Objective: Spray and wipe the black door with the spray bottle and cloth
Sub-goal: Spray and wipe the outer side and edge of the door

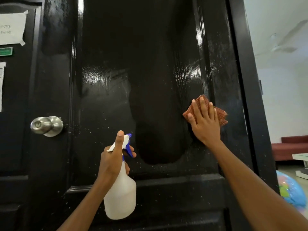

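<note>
I stand close to a glossy black door [150,64] that fills most of the view. My right hand [204,121] lies flat with fingers spread straight, pressing a reddish-brown checked cloth [221,115] against the door's right side, beside the raised panel edge. My left hand [113,157] grips the neck of a white spray bottle [121,195] held upright in front of the lower middle of the door, thumb lying along the top of the white head, fingers curled at the blue trigger. Small white specks dot the lower door. A silver door knob [46,125] sits at the left. Taped paper notices [12,29] hang at the far left.
</note>
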The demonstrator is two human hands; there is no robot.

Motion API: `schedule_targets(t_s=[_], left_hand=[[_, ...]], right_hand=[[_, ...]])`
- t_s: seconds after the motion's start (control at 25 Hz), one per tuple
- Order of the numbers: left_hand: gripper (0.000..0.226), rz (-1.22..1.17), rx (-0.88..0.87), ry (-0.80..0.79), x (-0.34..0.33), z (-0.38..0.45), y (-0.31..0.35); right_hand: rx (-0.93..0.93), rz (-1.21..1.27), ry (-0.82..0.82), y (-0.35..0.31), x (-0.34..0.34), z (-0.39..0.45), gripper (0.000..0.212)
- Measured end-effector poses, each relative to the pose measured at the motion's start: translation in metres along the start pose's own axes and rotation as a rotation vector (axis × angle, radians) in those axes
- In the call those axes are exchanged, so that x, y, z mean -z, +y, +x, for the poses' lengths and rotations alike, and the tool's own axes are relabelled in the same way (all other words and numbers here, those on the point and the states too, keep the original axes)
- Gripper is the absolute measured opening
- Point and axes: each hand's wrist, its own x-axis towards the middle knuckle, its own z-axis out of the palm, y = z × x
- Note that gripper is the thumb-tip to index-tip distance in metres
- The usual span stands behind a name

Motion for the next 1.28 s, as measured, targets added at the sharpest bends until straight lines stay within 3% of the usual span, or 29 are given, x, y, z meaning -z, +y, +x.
schedule_targets(t_s=[0.08, 0.12, 0.28, 0.4, 0.48, 0.6, 0.68, 0.8, 1.0, 1.16, 1.28], left_hand=[[0.076, -0.011, 0.013, 0.000, -0.005, -0.002, 0.001], [0.076, -0.021, 0.017, -0.001, -0.008, -0.005, 0.001], [0.074, -0.039, 0.028, -0.019, -0.021, -0.021, 0.000], [0.075, -0.039, 0.043, -0.055, -0.032, -0.035, -0.004], [0.075, -0.051, 0.058, -0.081, -0.044, -0.043, -0.005], [0.073, -0.057, 0.069, -0.117, -0.061, -0.049, -0.004], [0.073, -0.063, 0.066, -0.136, -0.075, -0.050, -0.001], [0.074, -0.077, 0.023, -0.159, -0.098, -0.046, 0.007], [0.074, -0.091, -0.023, -0.186, -0.130, -0.036, 0.025], [0.074, -0.099, -0.055, -0.210, -0.155, -0.029, 0.042], [0.074, -0.110, -0.090, -0.217, -0.171, -0.014, 0.059]], right_hand=[[-0.176, 0.075, 0.030, -0.021, -0.001, -0.004, 0.066], [-0.149, 0.060, 0.038, -0.039, -0.007, -0.020, 0.066], [0.524, -0.068, -0.110, -0.065, -0.039, -0.154, 0.067], [0.706, -0.165, -0.150, -0.024, -0.039, -0.185, 0.062], [0.544, -0.167, -0.148, 0.016, -0.030, -0.167, 0.062], [-0.017, -0.052, -0.133, 0.060, -0.006, -0.108, 0.070], [-0.224, 0.022, -0.088, 0.063, 0.004, -0.062, 0.069], [-0.248, 0.074, -0.074, 0.033, 0.000, -0.045, 0.067], [-0.046, -0.011, -0.164, 0.065, -0.010, -0.188, 0.066], [-0.472, 0.107, -0.193, 0.093, -0.001, -0.165, 0.073], [-0.562, 0.171, -0.107, 0.098, 0.006, -0.063, 0.074]])
